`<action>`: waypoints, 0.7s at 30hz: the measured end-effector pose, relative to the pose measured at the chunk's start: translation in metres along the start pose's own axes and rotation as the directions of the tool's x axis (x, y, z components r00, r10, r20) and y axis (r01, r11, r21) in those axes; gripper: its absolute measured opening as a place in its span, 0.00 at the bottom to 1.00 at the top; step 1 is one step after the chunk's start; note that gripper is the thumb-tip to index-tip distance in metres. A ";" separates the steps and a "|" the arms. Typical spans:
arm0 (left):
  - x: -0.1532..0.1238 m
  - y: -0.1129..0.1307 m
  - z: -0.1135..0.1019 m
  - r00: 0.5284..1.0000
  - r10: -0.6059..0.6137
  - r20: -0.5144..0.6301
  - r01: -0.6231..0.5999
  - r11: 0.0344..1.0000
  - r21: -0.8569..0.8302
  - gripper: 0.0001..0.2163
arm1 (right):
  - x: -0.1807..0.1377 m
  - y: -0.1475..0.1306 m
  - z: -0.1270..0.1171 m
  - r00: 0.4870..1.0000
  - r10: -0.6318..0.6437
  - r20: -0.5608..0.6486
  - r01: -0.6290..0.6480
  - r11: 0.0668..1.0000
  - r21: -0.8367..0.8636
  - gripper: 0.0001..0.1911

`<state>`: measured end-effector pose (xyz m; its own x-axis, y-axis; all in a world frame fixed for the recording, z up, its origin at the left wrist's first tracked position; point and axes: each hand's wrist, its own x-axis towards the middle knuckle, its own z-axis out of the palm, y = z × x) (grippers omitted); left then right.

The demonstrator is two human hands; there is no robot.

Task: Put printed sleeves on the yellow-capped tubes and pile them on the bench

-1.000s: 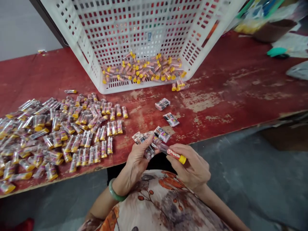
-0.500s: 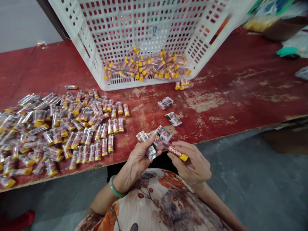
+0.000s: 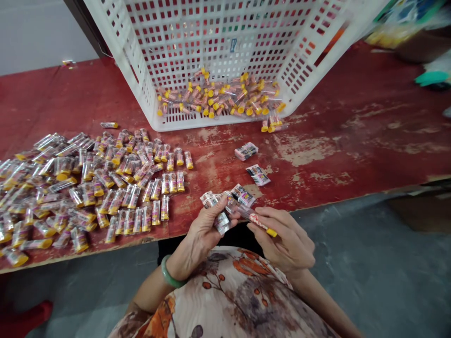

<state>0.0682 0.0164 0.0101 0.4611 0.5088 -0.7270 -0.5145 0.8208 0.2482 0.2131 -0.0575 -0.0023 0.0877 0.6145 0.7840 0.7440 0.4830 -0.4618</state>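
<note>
My left hand (image 3: 207, 225) is closed on several small printed packets (image 3: 222, 223), black, white and pink, fanned out between thumb and fingers. Its thumb also rests by one end of a clear plastic tube (image 3: 245, 212). My right hand (image 3: 285, 239) pinches that tube near its yellow cap (image 3: 271, 232), where a red-and-white patterned part shows. The tube slants from the packets down to the right. Another printed packet (image 3: 243, 195) lies just beyond my fingers; whether it is held, I cannot tell. Past it on the red table lie a single packet (image 3: 258, 174) and a small stack of packets (image 3: 246, 151).
A white plastic basket (image 3: 155, 119) lies on its side with many yellow-capped tubes (image 3: 225, 98) in it, a few spilling over its rim. Many filled tubes (image 3: 88, 188) cover the left of the red table (image 3: 317, 173). Bags and a brown container (image 3: 423, 42) stand far right.
The tube's capped end has turned slightly in my right hand, which has shifted a little right. My left hand keeps its hold. The whole view has shifted slightly.
</note>
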 end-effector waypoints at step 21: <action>0.000 -0.004 -0.007 0.989 0.140 0.057 -0.143 0.988 0.051 0.13 | -0.003 -0.004 0.005 0.993 -0.088 0.082 0.094 0.993 -0.075 0.22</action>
<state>0.0650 0.0113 0.0049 0.4248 0.6325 -0.6477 -0.5374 0.7519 0.3818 0.2069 -0.0578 -0.0046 -0.0322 0.6187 0.7849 0.7963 0.4905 -0.3540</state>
